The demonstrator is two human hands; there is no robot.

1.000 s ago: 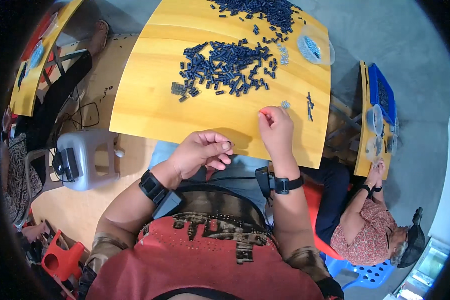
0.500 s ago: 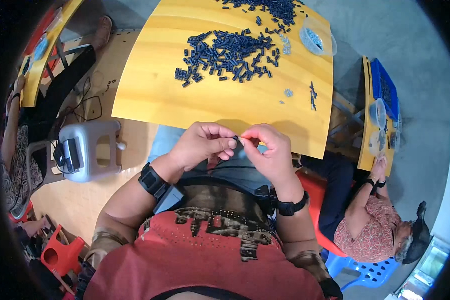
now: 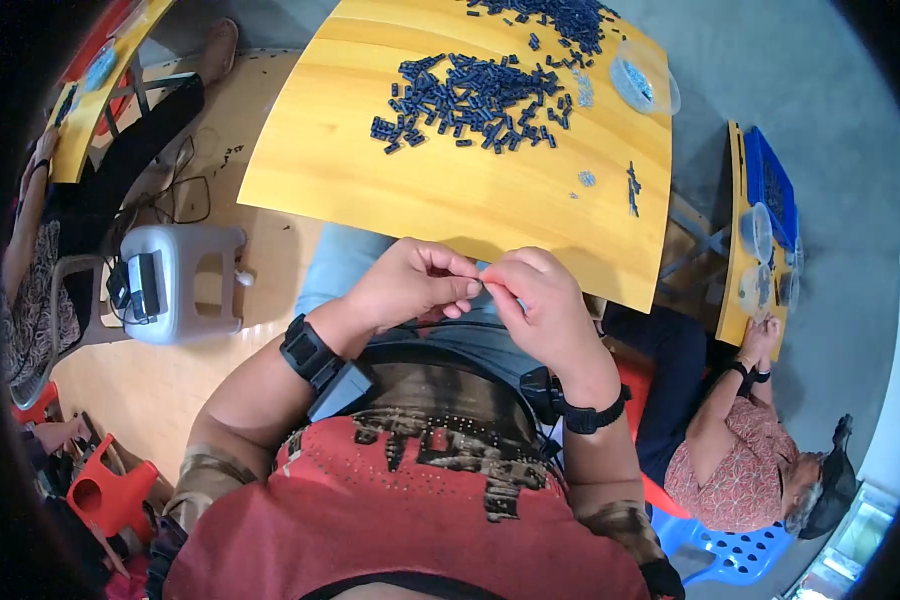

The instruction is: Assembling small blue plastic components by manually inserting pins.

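Well to the left of the hands, a grey stool stands on the floor with a black box on it. Left hand: thumb and forefinger pinched on a small dark piece, other fingers curled. The piece is mostly hidden at the meeting fingertips, over the person's lap, just off the near edge of the yellow table. Beyond the hands, a loose pile of black parts; further out, a second pile. Right hand: thumb and fingertip closed at the same spot; can't tell from here if it grips something of its own. Past it, out and to the right, silver bits, then thin dark pieces, then a clear tub further off. Far right, a co-worker at another table.

Risks, my guess: the pinch is tiny, so a slip or uneven push could drop the piece into the lap or onto the floor, no tabletop being underneath. A careless right-hand sweep could scatter the silver bits.
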